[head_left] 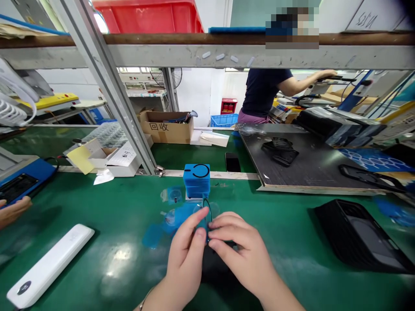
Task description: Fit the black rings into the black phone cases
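My left hand [185, 255] and my right hand [235, 250] pinch a thin black loop with blue film on it [207, 211] between their fingers, low over the green mat [106, 207]. Beneath my hands lies a dark object [215, 270], mostly hidden, and I cannot tell what it is. A blue block with a black ring on top [196, 180] stands just beyond my fingers. Scraps of blue film [171, 218] lie on the mat beside my left hand. A white oblong device [48, 265] lies further left.
To the right lie a black phone case [359, 237] and a dark board with black frames [292, 151]. A phone [232, 162] lies beyond the block. A co-worker's hand [13, 211] rests by a blue fixture [22, 181] at left. A metal shelf rail [207, 56] crosses above.
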`<state>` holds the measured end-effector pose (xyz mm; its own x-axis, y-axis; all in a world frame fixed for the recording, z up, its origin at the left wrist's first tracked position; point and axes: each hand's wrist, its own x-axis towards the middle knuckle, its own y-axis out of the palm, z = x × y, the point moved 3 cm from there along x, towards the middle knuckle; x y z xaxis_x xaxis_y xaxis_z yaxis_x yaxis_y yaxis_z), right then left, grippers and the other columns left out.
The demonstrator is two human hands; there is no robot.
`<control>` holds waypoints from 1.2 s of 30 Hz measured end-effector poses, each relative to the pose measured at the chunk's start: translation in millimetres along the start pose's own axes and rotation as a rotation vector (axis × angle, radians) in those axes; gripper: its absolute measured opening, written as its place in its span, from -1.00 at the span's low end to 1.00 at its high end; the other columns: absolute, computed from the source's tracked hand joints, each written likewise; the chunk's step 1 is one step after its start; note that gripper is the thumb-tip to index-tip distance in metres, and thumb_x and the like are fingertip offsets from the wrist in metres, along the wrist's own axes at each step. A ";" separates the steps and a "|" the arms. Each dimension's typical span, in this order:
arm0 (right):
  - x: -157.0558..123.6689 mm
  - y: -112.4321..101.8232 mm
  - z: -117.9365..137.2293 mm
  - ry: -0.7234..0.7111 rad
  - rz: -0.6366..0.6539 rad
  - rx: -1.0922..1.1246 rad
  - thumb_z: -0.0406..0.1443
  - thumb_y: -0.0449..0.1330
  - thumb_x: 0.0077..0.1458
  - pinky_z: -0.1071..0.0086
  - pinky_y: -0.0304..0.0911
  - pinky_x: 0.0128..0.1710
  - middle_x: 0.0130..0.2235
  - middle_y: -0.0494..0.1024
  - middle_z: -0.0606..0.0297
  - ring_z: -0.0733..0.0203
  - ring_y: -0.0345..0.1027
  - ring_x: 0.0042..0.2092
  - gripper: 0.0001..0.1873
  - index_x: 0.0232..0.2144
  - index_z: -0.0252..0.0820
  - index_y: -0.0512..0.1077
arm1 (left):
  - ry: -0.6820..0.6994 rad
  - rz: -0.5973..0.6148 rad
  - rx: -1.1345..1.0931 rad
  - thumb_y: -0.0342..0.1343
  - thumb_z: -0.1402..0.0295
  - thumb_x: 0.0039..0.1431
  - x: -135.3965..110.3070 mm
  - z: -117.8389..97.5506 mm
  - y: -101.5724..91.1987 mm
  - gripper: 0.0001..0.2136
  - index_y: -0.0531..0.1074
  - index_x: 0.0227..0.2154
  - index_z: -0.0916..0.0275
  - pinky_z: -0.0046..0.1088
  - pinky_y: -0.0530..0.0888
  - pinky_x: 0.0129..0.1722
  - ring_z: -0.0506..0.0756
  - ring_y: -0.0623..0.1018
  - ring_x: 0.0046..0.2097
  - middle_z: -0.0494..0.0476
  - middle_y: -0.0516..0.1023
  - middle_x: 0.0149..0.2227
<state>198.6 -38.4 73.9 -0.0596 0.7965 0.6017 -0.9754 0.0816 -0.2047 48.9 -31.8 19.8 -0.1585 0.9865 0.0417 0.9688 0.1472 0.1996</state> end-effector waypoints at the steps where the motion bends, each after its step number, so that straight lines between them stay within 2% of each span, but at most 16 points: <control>1: 0.0 0.5 1.0 -0.022 0.008 -0.020 -0.28 0.29 0.19 0.20 0.47 -0.19 -0.27 0.65 0.25 0.12 0.52 -0.19 -0.93 -0.31 -0.01 0.61 | 0.004 -0.003 0.002 0.27 0.21 0.04 -0.3 1.0 -0.1 -0.70 0.63 -0.12 0.05 -0.25 0.51 0.06 0.29 0.53 0.10 0.16 0.62 -0.01; 6: -3.9 3.4 5.6 -0.122 0.060 -0.176 -0.38 0.18 0.27 0.19 0.40 -0.09 -0.24 0.59 0.28 0.15 0.44 -0.12 -0.88 -0.26 -0.06 0.50 | 0.018 0.019 0.022 0.26 0.21 0.08 -2.5 -0.1 0.6 -0.72 0.62 -0.12 0.06 -0.27 0.49 0.06 0.27 0.54 0.07 0.17 0.61 -0.02; 8: -2.4 2.9 7.3 -0.135 0.093 -0.219 -0.39 0.13 0.29 0.20 0.37 -0.11 -0.26 0.54 0.27 0.16 0.40 -0.13 -0.87 -0.26 -0.08 0.44 | 0.049 0.067 0.048 0.24 0.21 0.12 1.0 -10.0 2.2 -0.72 0.61 -0.10 0.08 -0.30 0.49 0.02 0.25 0.55 0.03 0.19 0.61 -0.02; 10: 7.1 0.8 10.0 -0.150 0.128 -0.261 -0.39 0.09 0.30 0.22 0.33 -0.16 -0.28 0.49 0.28 0.17 0.35 -0.18 -0.88 -0.27 -0.10 0.39 | 0.104 0.145 0.096 0.22 0.22 0.15 12.6 -28.3 6.5 -0.70 0.59 -0.05 0.09 -0.36 0.51 -0.10 0.19 0.57 -0.11 0.19 0.61 -0.12; 12: 27.4 -1.7 13.0 -0.171 0.159 -0.322 -0.36 0.07 0.31 0.23 0.28 -0.17 -0.31 0.47 0.30 0.17 0.32 -0.22 -0.87 -0.31 -0.10 0.36 | 0.162 0.257 0.138 0.22 0.24 0.15 34.4 -51.7 14.6 -0.62 0.52 0.04 0.09 -0.46 0.48 -0.32 0.08 0.51 -0.33 0.11 0.55 -0.34; 14: 57.2 -1.8 13.5 -0.179 0.189 -0.429 -0.34 0.06 0.32 0.22 0.24 -0.15 -0.32 0.47 0.29 0.16 0.30 -0.21 -0.84 -0.34 -0.12 0.36 | 0.189 0.367 0.126 0.22 0.24 0.14 64.8 -73.2 24.0 -0.50 0.40 0.17 0.08 -0.52 0.36 -0.50 0.00 0.35 -0.51 -0.06 0.36 -0.54; 17: 105.3 7.3 0.7 -0.087 0.274 -0.693 -0.31 0.04 0.32 0.21 0.17 -0.11 -0.29 0.49 0.25 0.09 0.28 -0.15 -0.81 -0.36 -0.13 0.38 | 0.117 0.391 0.160 0.14 0.24 0.15 114.5 -87.1 30.2 -0.40 0.23 0.27 0.10 -0.55 0.27 -0.57 -0.04 0.30 -0.58 -0.14 0.28 -0.57; 19: 128.5 18.0 -15.4 -0.007 0.336 -0.819 -0.31 0.03 0.32 0.22 0.14 -0.15 -0.30 0.50 0.24 0.07 0.27 -0.16 -0.79 -0.38 -0.14 0.39 | 0.062 0.336 0.261 0.10 0.30 0.14 139.2 -82.3 26.2 -0.36 0.16 0.30 0.14 -0.56 0.26 -0.57 -0.05 0.30 -0.60 -0.17 0.30 -0.58; 21: 140.5 29.7 -31.8 0.030 0.384 -0.858 -0.33 0.05 0.29 0.26 0.11 -0.22 -0.36 0.50 0.26 0.08 0.28 -0.21 -0.78 -0.42 -0.14 0.39 | 0.041 0.293 0.335 0.09 0.38 0.10 152.3 -71.0 18.2 -0.34 0.15 0.30 0.21 -0.56 0.26 -0.56 -0.06 0.28 -0.61 -0.18 0.32 -0.60; 25: 143.8 42.1 -51.1 0.059 0.454 -0.886 -0.36 0.09 0.24 0.31 0.07 -0.28 -0.43 0.49 0.29 0.11 0.28 -0.27 -0.76 -0.49 -0.14 0.38 | 0.019 0.283 0.366 0.10 0.40 0.07 152.8 -48.0 2.8 -0.35 0.18 0.28 0.27 -0.55 0.25 -0.55 -0.05 0.26 -0.62 -0.18 0.36 -0.63; 28: 149.1 39.0 -53.0 0.080 0.478 -0.915 -0.36 0.09 0.22 0.32 0.07 -0.29 -0.44 0.50 0.28 0.11 0.30 -0.26 -0.76 -0.50 -0.14 0.39 | 0.006 0.286 0.356 0.10 0.37 0.09 147.6 -42.1 -1.1 -0.35 0.16 0.29 0.23 -0.55 0.24 -0.55 -0.04 0.27 -0.61 -0.19 0.35 -0.63; 32: 171.6 29.2 -63.5 0.108 0.491 -0.948 -0.39 0.13 0.18 0.36 0.14 -0.32 -0.46 0.51 0.28 0.14 0.34 -0.26 -0.78 -0.51 -0.15 0.42 | 0.006 0.284 0.339 0.10 0.38 0.09 146.2 -41.8 -0.1 -0.41 0.23 0.23 0.20 -0.56 0.20 -0.55 -0.05 0.22 -0.61 -0.23 0.25 -0.65; 36: 200.7 5.2 -94.2 0.174 0.385 -1.016 -0.24 0.20 0.25 0.30 0.32 -0.23 -0.33 0.53 0.28 0.21 0.41 -0.26 -0.82 -0.36 -0.24 0.46 | 0.002 0.275 0.315 0.08 0.40 0.08 147.8 -39.3 -2.0 -0.41 0.21 0.23 0.21 -0.56 0.21 -0.56 -0.05 0.21 -0.61 -0.23 0.22 -0.64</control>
<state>201.5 178.4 120.9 -0.2139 0.9415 0.2603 -0.2637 0.2009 -0.9435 16.0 110.9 64.0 0.1142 0.9920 0.0534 0.9860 -0.1066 -0.1284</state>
